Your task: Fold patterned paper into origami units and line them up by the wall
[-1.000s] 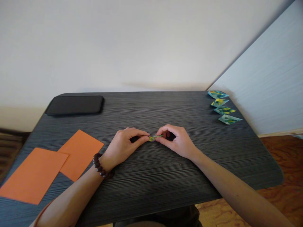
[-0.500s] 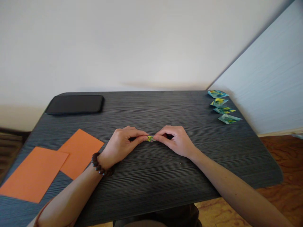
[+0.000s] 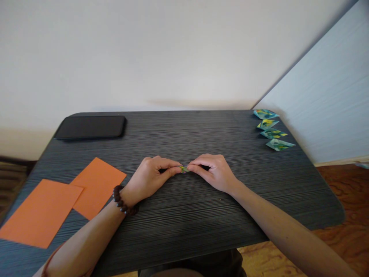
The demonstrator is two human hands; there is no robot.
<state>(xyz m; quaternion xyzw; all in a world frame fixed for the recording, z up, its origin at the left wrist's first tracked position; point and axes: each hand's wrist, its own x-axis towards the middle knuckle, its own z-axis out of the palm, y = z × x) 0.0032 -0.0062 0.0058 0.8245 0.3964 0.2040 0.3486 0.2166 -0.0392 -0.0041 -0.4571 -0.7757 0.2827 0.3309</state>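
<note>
A small folded piece of green and yellow patterned paper (image 3: 183, 169) lies pinched between both hands at the middle of the dark striped table (image 3: 187, 215). My left hand (image 3: 151, 177), with a dark bead bracelet on its wrist, grips the paper's left end with curled fingers. My right hand (image 3: 215, 172) grips its right end in the same way. Most of the paper is hidden by the fingertips.
Several folded paper shapes (image 3: 271, 130) in teal and yellow lie in a row at the table's far right edge. Two orange sheets (image 3: 66, 198) overlap at the near left. A black phone (image 3: 90, 127) lies at the far left corner. Walls stand behind and at right.
My right fingers have slid left along the paper toward my left hand, so less of the folded strip shows between the fingertips. Both hands stay in the same spot.
</note>
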